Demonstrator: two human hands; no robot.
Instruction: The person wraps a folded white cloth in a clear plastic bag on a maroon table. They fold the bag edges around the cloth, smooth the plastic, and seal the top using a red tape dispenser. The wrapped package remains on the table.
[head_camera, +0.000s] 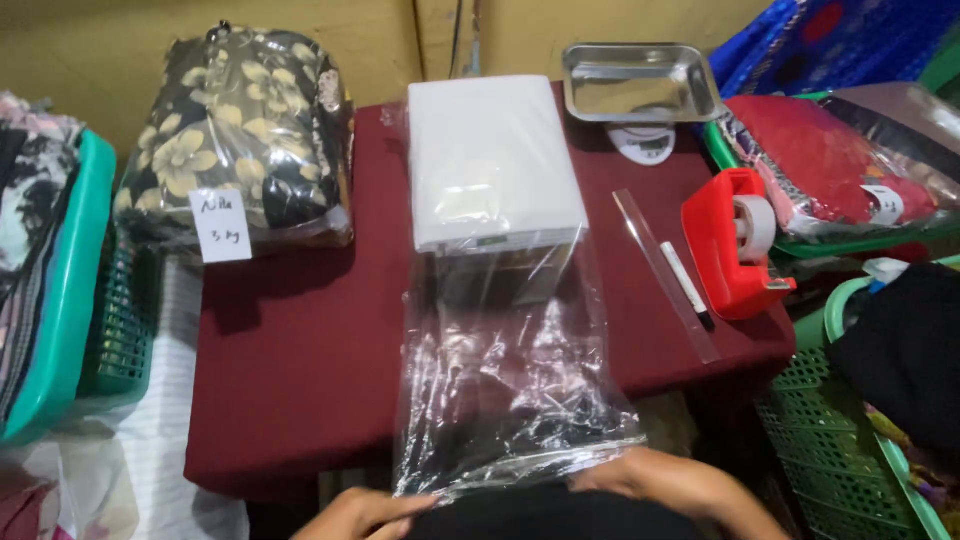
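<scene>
Both hands, the left hand and right hand, pinch the near edge of the clear plastic bag lying on the table below the white stack; the slippery film may slide loose or crumple.

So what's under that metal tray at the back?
A small white scale sits under the metal tray; only its front with the display shows. The tray covers the rest.

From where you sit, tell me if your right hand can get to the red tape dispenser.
Probably yes. The right hand rests at the clear plastic bag's near edge, and the red tape dispenser sits on the table's right side with only a pen and bare maroon cloth between.
</scene>
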